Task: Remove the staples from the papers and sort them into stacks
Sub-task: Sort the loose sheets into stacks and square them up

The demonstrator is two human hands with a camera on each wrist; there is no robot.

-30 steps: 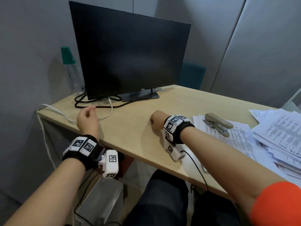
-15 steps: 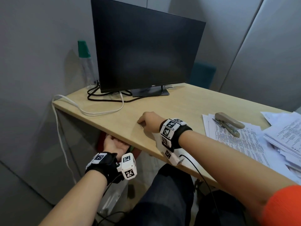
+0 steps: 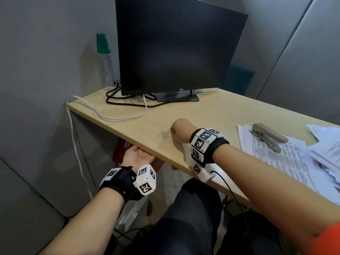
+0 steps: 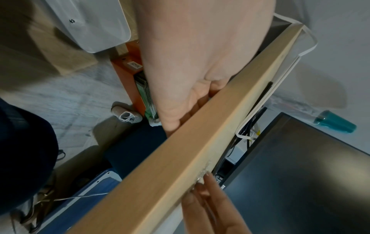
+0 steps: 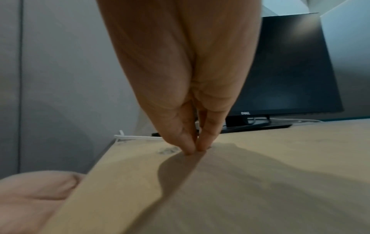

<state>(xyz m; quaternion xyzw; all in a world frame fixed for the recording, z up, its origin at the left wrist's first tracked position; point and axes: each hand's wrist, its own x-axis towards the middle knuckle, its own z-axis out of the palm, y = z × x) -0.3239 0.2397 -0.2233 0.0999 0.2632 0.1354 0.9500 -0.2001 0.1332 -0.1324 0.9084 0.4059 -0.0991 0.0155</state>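
A small pile of loose staples point(image 3: 163, 135) lies on the wooden table point(image 3: 147, 144) near its front edge, blurred in the right wrist view point(image 5: 168, 150). My right hand point(image 3: 179, 130) rests just right of the pile, thumb and finger straight and pressed together, tips touching the tabletop point(image 5: 192, 149). Nothing shows between them. My left hand point(image 3: 137, 156) is palm up just below the table's front edge, its fingers hidden under the board point(image 4: 200, 63). Printed papers point(image 3: 276, 159) lie at the right, with a beige stapler point(image 3: 268, 135) on top.
A dark monitor point(image 3: 174, 48) stands at the back with black cables point(image 3: 125, 102) and a white cable point(image 3: 110, 116) trailing off the left corner. A green-capped bottle point(image 3: 104, 57) stands behind it. More paper stacks point(image 3: 327, 151) sit far right. A red box point(image 3: 121, 150) is under the table.
My left hand left the tabletop and dropped below the front edge, turning palm up. The right hand stayed near the staples, which now show beside its fingers.
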